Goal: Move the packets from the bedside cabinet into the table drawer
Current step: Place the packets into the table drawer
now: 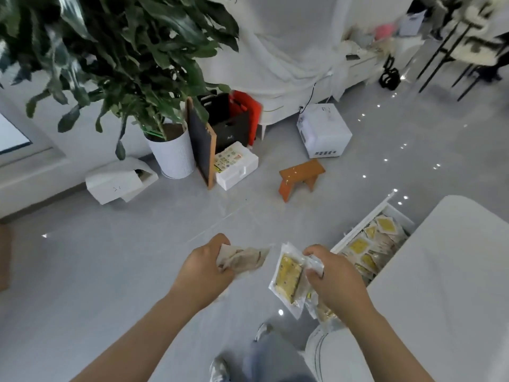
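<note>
Grey floor (110,257) below you, white tabletop (446,271) at right, its drawer (358,235) open and already holding many packets (366,249). Your left hand (203,268) grips crumpled packets (245,259), your right hand (336,279) several yellow ones (287,277); both loads remain undelivered. The bedside cabinet isn't visible.

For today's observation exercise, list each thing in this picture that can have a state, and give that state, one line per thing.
Table drawer: pulled open, packets already inside.
Left hand: closed on a pale packet, held above the floor.
Right hand: closed on yellow packets, short of the drawer.
White box by the plant pot: flap open.
Orange stool: upright on the floor.
</note>
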Tool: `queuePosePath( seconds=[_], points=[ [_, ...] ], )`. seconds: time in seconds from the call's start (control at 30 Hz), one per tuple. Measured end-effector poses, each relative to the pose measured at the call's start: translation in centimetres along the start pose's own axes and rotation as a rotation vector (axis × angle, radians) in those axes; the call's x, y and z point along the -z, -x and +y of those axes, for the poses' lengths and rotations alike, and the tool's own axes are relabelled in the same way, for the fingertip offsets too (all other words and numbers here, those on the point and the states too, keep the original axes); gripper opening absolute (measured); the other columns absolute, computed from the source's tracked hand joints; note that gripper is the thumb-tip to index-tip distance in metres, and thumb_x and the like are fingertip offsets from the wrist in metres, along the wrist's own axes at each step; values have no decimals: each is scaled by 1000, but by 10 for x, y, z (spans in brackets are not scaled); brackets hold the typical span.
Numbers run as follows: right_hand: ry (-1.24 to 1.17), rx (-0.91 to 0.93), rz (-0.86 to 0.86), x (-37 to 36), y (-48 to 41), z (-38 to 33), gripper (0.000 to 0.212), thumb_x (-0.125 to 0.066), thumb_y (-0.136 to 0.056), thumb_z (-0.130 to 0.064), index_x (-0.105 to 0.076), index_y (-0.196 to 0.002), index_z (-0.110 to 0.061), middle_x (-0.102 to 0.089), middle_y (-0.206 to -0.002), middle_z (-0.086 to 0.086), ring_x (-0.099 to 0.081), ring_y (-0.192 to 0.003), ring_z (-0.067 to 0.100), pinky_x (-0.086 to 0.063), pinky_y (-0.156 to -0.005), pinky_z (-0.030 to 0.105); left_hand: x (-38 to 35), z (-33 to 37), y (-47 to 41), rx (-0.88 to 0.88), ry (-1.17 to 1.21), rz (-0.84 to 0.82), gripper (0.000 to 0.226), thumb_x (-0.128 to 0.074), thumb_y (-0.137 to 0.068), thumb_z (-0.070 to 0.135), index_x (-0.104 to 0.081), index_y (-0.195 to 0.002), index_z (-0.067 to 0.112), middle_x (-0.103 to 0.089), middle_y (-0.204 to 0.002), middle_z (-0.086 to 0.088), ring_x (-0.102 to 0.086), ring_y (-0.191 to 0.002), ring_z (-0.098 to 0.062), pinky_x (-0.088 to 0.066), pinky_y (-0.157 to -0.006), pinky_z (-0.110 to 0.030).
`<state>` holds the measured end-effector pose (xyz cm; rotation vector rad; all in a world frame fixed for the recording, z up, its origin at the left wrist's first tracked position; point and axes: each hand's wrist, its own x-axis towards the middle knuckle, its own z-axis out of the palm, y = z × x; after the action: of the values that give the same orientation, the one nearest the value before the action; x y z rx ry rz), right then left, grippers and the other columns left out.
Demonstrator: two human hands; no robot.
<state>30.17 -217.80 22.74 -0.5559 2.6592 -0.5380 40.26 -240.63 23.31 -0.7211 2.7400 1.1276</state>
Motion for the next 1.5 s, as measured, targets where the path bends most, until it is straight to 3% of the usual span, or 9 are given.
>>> queuePosePath(
  seconds=[0.27,0.4,0.6,0.8,1.0,1.13,1.3,1.4,1.5],
  points=[
    [-73,-130,59,23,-83,35,27,-50,-87,-17,-54,-108,-34,-65,-83,-7,-60,-75,13,-50,-62,30,-14,48,-118,-118,-67,-133,20,-55,-76,12,-44,-86,25,-52,-67,1,-47,-57,-14,-36,-49,-25],
    [-69,-164,102,44,-116,54,25,-52,-88,-21,-52,-108,-37,-66,-84,-8,-60,-75,13,-43,-56,23,-22,78,-167,-186,-95,-177,21,-56,-77,13,-44,-89,25,-53,-68,1,-48,-59,-13,-36,-49,-24],
    [-64,-260,149,65,-151,70,31,-55,-89,-20,-51,-117,-33,-68,-90,-3,-62,-77,16,-51,-66,32,-36,109,-230,-301,-129,-245,24,-61,-76,16,-44,-92,23,-52,-68,3,-49,-62,-12,-35,-50,-24],
    [-89,-415,194,71,-192,73,33,-55,-88,-20,-51,-118,-33,-66,-87,-5,-61,-77,15,-47,-61,29,-41,131,-311,-444,-143,-367,24,-63,-76,15,-44,-88,23,-53,-70,6,-53,-67,-16,-39,-55,-25],
    [-161,-608,305,76,-236,56,32,-57,-85,-19,-55,-114,-33,-66,-90,-7,-59,-79,14,-45,-62,27,-29,153,-397,-594,-202,-487,21,-63,-79,20,-46,-90,25,-56,-75,6,-53,-69,-7,-40,-57,-22],
    [-244,-725,421,81,-251,47,31,-58,-86,-16,-56,-113,-33,-54,-75,-12,-47,-66,8,-32,-52,12,-26,172,-440,-658,-238,-581,20,-64,-80,23,-50,-93,26,-61,-82,4,-58,-75,-12,-49,-66,-34],
    [-281,-863,465,85,-258,55,30,-56,-85,-18,-56,-112,-32,-47,-63,-15,-46,-62,7,-32,-52,17,-43,203,-472,-723,-268,-665,21,-66,-78,21,-49,-92,22,-59,-77,6,-56,-70,-7,-45,-59,-29],
    [-291,-932,490,91,-265,70,31,-57,-85,-21,-56,-114,-32,-54,-71,-13,-50,-70,14,-35,-60,28,-62,226,-491,-768,-293,-717,21,-66,-78,22,-49,-90,24,-59,-79,7,-55,-71,-6,-45,-59,-27],
    [-308,-967,501,95,-271,92,33,-57,-85,-22,-56,-116,-32,-67,-91,-6,-60,-84,18,-41,-65,28,-84,250,-505,-819,-320,-749,20,-64,-77,20,-47,-87,26,-59,-77,6,-56,-71,-11,-45,-59,-31]
  ],
)
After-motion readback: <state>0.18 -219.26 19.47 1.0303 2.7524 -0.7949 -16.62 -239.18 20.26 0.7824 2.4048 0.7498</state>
